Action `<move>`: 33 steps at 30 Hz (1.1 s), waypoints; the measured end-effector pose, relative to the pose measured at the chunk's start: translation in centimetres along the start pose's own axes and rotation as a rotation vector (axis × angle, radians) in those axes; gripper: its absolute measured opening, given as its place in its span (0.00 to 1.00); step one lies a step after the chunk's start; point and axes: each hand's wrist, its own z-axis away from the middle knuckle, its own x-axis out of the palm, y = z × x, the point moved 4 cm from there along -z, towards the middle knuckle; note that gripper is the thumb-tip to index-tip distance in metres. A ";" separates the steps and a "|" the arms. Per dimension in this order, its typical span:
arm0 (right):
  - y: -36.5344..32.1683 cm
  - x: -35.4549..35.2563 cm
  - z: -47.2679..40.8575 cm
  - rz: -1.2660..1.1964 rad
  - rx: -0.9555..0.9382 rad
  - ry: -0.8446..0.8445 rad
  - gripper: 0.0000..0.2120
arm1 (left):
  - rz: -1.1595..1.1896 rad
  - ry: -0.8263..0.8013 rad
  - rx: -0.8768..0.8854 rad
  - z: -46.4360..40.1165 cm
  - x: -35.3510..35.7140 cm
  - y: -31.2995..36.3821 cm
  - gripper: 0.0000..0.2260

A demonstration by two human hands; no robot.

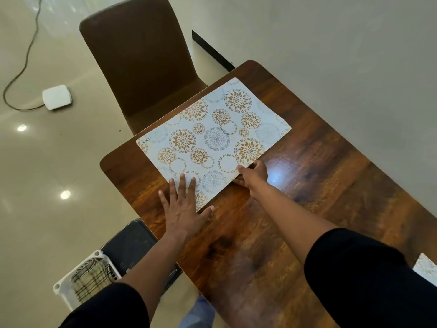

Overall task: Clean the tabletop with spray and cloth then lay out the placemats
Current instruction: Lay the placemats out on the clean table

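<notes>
Placemat [212, 140] lies flat at the far left end of the wooden worktop [319, 185], long side along the edge by the brown chair [142, 62]. Pattern side up, gold and grey flower circles. Left hand [183, 209] flat, palm down, fingers [182, 185] spread, fingertips on the mat's near corner, heel on bare wood. Right hand [253, 176] at the mat's near right edge, thumb on top; the other fingers look tucked under the edge, pinching it, partly hidden. Both arms in black sleeves. Second placemat [425, 268] only a corner in view at the right border, on the near end of the worktop. Left of the worktop on the floor: white basket [82, 280] with cloth inside, dark crate [132, 245] beside it. White box [56, 97] with cable on the floor, far left.
</notes>
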 end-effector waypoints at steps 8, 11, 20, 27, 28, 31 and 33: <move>-2.4 -3.0 -0.2 1.018 -0.470 0.263 0.30 | -0.002 0.031 0.004 0.0 0.3 -0.3 0.50; -3.0 -3.6 -1.2 1.186 -0.476 0.117 0.42 | -0.008 0.047 -0.053 0.1 0.1 -0.5 0.55; -4.1 -5.4 -4.3 1.422 -0.414 -0.086 0.47 | -0.037 -0.005 -0.079 0.1 -0.1 -0.6 0.58; -4.6 -5.2 -4.3 1.482 -0.386 -0.123 0.48 | -0.022 -0.014 -0.077 0.0 -0.1 -0.8 0.58; -4.7 -5.2 -4.3 1.486 -0.382 -0.126 0.48 | -0.018 -0.018 -0.078 -0.1 -0.2 -0.9 0.59; -4.7 -5.1 -4.1 1.487 -0.368 -0.134 0.48 | -0.016 -0.034 -0.087 -0.5 -0.3 -1.0 0.61; -4.7 -5.0 -4.1 1.481 -0.357 -0.147 0.49 | -0.020 -0.055 -0.095 -0.6 -0.4 -1.0 0.62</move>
